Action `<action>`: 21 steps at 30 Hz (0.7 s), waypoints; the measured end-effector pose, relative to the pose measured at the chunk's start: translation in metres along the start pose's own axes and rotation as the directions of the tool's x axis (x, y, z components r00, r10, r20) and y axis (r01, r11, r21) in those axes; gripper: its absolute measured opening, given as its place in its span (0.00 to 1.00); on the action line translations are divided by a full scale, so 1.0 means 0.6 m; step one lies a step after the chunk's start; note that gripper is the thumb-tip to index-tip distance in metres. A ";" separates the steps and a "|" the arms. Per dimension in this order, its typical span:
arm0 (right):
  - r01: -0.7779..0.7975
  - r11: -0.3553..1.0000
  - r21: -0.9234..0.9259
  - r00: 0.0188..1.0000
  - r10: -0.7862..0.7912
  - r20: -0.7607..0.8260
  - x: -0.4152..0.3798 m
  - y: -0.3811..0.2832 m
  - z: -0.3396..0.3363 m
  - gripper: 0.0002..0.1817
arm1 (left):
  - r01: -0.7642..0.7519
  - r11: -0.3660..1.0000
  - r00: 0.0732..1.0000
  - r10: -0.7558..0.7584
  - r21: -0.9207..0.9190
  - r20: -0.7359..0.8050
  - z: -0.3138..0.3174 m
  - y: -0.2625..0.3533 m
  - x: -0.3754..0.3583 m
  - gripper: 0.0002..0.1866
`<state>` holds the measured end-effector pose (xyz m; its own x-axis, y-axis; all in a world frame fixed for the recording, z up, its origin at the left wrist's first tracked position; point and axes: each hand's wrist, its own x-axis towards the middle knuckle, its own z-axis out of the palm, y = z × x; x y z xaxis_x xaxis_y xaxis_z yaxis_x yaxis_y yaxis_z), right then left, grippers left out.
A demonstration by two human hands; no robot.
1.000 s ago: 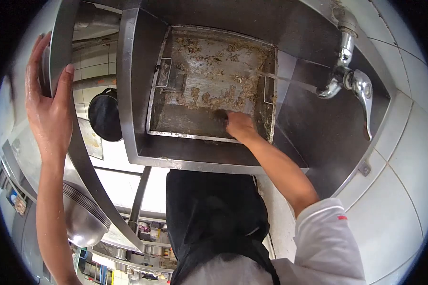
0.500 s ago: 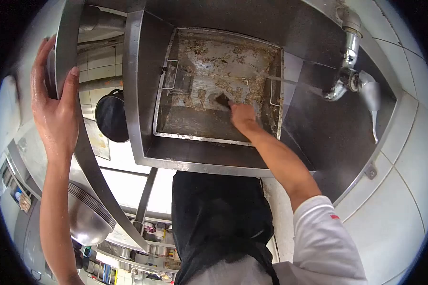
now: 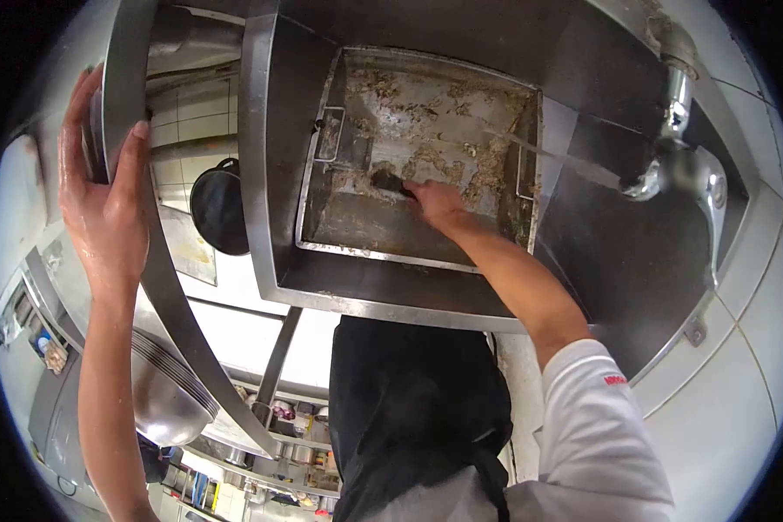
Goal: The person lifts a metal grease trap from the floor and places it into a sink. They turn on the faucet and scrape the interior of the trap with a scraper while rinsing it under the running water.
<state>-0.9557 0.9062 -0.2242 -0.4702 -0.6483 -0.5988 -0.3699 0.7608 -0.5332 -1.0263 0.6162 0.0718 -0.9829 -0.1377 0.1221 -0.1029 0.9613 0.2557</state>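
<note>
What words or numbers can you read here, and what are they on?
White sleeve: small red lettering, too blurred to read.
Small things on the shelves: too tiny to tell if they have words.
Metal tray, tap and black pot: no writing visible.
</note>
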 end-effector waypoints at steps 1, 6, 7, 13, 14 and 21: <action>-0.063 0.997 0.037 0.998 0.064 -0.020 -0.009 -0.004 -0.010 0.20 | 0.027 0.999 1.000 -0.027 -0.027 0.013 0.000 0.000 0.000 0.23; -0.069 0.997 -0.035 0.997 0.070 0.021 -0.063 0.001 -0.038 0.19 | 0.004 1.000 0.999 -0.005 -0.026 -0.033 0.001 0.004 0.002 0.23; -0.067 0.997 -0.034 0.996 0.069 0.053 -0.063 0.001 -0.033 0.19 | 0.027 0.999 0.999 -0.027 -0.018 -0.022 0.001 0.003 0.001 0.23; 0.008 1.000 0.006 0.998 -0.009 0.062 0.020 -0.033 0.004 0.19 | 0.059 0.996 0.998 -0.060 -0.066 -0.015 0.001 0.010 0.006 0.24; 0.010 0.998 0.061 1.000 -0.010 0.001 0.029 -0.040 0.015 0.19 | 0.055 0.996 0.998 -0.056 -0.075 -0.005 0.001 0.010 0.005 0.23; -0.114 0.973 0.202 0.992 0.123 -0.034 -0.023 -0.021 -0.034 0.19 | 0.069 0.995 0.998 -0.068 -0.074 0.018 0.000 0.007 0.007 0.24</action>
<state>-0.9611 0.9065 -0.1969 -0.5393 -0.5483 -0.6392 -0.1448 0.8081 -0.5710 -1.0307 0.6196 0.0735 -0.9762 -0.1986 0.0875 -0.1591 0.9291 0.3338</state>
